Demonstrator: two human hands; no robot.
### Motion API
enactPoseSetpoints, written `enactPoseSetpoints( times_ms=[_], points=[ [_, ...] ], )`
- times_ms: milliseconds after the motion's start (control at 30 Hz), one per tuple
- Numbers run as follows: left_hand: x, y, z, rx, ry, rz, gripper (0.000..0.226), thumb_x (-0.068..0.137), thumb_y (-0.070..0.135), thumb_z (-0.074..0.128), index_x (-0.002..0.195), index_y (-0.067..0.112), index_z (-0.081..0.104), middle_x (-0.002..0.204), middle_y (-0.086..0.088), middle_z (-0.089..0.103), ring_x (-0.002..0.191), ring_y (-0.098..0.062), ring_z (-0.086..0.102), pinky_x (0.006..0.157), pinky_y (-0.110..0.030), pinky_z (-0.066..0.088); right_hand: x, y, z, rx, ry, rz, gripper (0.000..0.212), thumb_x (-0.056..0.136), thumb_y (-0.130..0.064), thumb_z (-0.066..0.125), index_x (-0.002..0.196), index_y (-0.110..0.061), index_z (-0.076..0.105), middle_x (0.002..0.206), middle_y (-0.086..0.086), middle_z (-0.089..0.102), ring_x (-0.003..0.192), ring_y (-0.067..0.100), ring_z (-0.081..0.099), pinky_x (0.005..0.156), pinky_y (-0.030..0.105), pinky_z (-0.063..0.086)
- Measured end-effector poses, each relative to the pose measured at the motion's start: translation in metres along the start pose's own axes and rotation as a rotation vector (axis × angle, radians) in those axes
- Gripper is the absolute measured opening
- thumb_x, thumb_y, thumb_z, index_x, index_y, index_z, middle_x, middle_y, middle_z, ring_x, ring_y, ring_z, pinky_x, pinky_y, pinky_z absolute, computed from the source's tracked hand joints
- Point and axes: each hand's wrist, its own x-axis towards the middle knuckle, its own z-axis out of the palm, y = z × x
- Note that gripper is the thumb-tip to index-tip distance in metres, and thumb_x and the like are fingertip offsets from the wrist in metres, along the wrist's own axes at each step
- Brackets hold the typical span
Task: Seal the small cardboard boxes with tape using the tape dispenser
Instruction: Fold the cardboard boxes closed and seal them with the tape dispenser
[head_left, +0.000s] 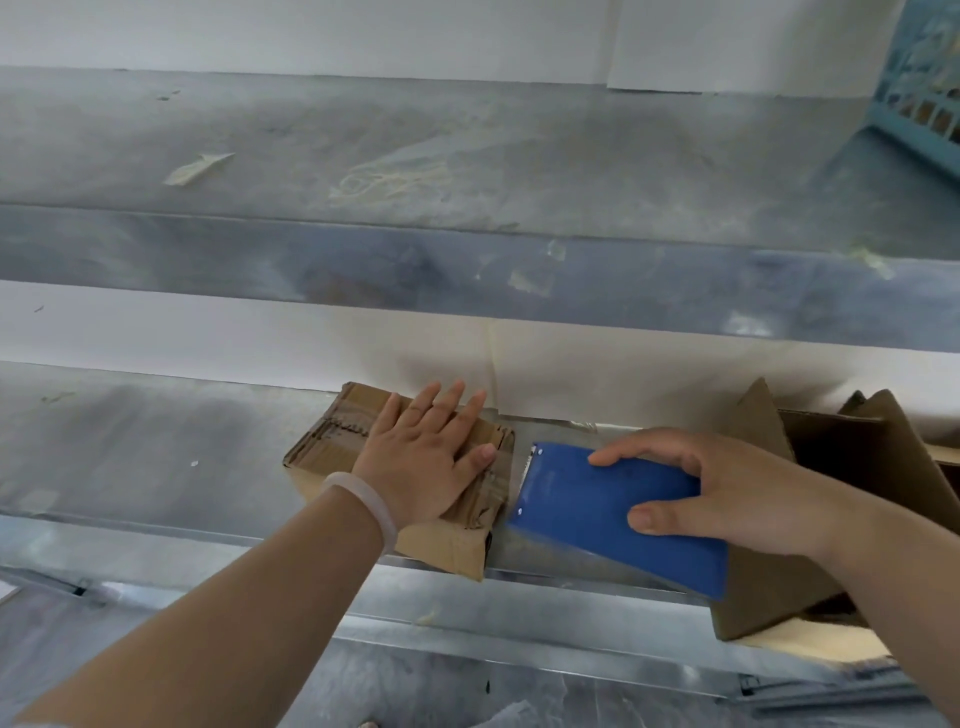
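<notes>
Box pinned, dispenser lined up: the worry here is a slip.

The metal shelf (156, 467) looks slick and the small cardboard box (332, 436) sits right at its front edge, so a hard pull could skid it off. My left hand (421, 462) lies flat on top, fingers straight, only pressing. The blue tape dispenser (587, 504) is just beside the box's right end, my right hand (727, 493) wrapped round it. If I come in crooked, the tape may wrinkle over those crumpled flaps.

Worn brown cardboard box (332, 431), flaps closed, flat; blue tape dispenser (587, 509) just right of it.
</notes>
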Motion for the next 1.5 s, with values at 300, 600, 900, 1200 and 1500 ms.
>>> enactPoseSetpoints(
  times_ms=[300, 600, 900, 1200, 1500],
  points=[
    [-0.004, -0.003, 0.000, -0.017, 0.004, 0.012, 0.070, 0.087, 0.068, -0.002, 0.150, 0.040, -0.015, 0.161, 0.012, -0.013, 0.147, -0.011, -0.015, 0.120, -0.046, -0.005, -0.005, -0.009, -0.007, 0.015, -0.057, 0.021, 0.044, 0.067, -0.050, 0.073, 0.106, -0.063, 0.057, 0.117, -0.036, 0.059, 0.104, -0.005, 0.062, 0.093, 0.027, 0.052],
    [-0.004, -0.004, -0.001, -0.021, -0.002, 0.013, 0.066, 0.093, 0.065, 0.004, 0.150, 0.039, -0.014, 0.160, 0.013, -0.013, 0.147, -0.011, -0.016, 0.120, -0.045, -0.006, -0.010, -0.016, -0.011, 0.022, -0.078, 0.048, 0.042, 0.068, -0.044, 0.074, 0.103, -0.062, 0.059, 0.114, -0.036, 0.060, 0.101, -0.006, 0.064, 0.084, 0.019, 0.052],
    [-0.004, -0.004, -0.002, -0.022, -0.021, 0.022, 0.066, 0.092, 0.065, 0.003, 0.150, 0.039, -0.015, 0.160, 0.013, -0.014, 0.147, -0.011, -0.017, 0.120, -0.045, -0.007, -0.019, -0.015, -0.017, -0.024, -0.078, 0.095, 0.044, 0.068, -0.047, 0.074, 0.105, -0.062, 0.058, 0.114, -0.035, 0.061, 0.102, -0.003, 0.064, 0.090, 0.026, 0.052],
    [-0.003, -0.003, -0.002, -0.017, -0.023, 0.016, 0.066, 0.091, 0.066, 0.002, 0.149, 0.039, -0.016, 0.160, 0.012, -0.014, 0.147, -0.012, -0.017, 0.119, -0.044, -0.009, 0.005, -0.022, 0.027, -0.341, 0.102, 0.131, 0.040, 0.075, -0.059, 0.070, 0.112, -0.061, 0.053, 0.114, -0.030, 0.053, 0.096, -0.006, 0.055, 0.083, 0.018, 0.050],
    [-0.002, 0.000, -0.003, 0.002, -0.020, 0.000, 0.064, 0.094, 0.063, 0.004, 0.150, 0.038, -0.014, 0.161, 0.011, -0.012, 0.147, -0.014, -0.015, 0.119, -0.045, -0.009, 0.027, -0.042, 0.058, -0.324, 0.230, 0.133, 0.041, 0.079, -0.048, 0.071, 0.117, -0.046, 0.058, 0.100, -0.024, 0.051, 0.086, 0.001, 0.056, 0.071, 0.016, 0.049]
  ],
)
